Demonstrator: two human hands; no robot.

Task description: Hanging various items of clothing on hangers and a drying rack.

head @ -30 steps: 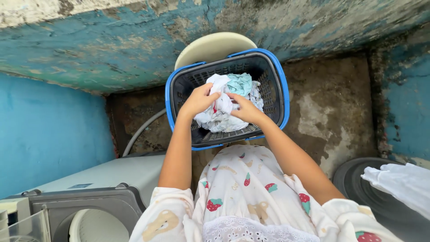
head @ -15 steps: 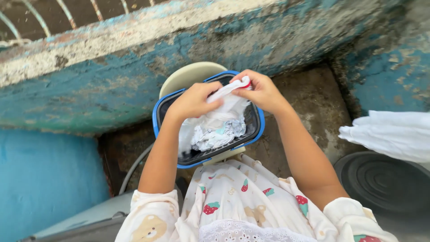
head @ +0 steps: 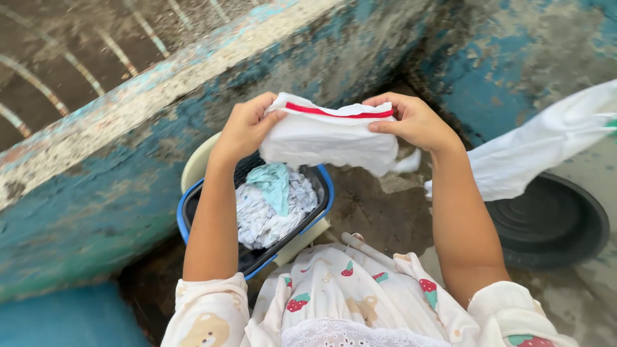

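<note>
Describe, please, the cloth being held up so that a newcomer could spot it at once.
Above the blue-rimmed laundry basket, by the peeling blue wall, the left hand and right hand stretch a white cloth. A red stripe along its top edge sets it apart.

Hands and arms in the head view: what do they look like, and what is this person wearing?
Both hands, left and right, are bare: no gloves, rings or watch visible. The forearms are uncovered too. Short cream sleeves start near the elbows, printed with red strawberries and tan bears. The garment's front has a white lace trim.
</note>
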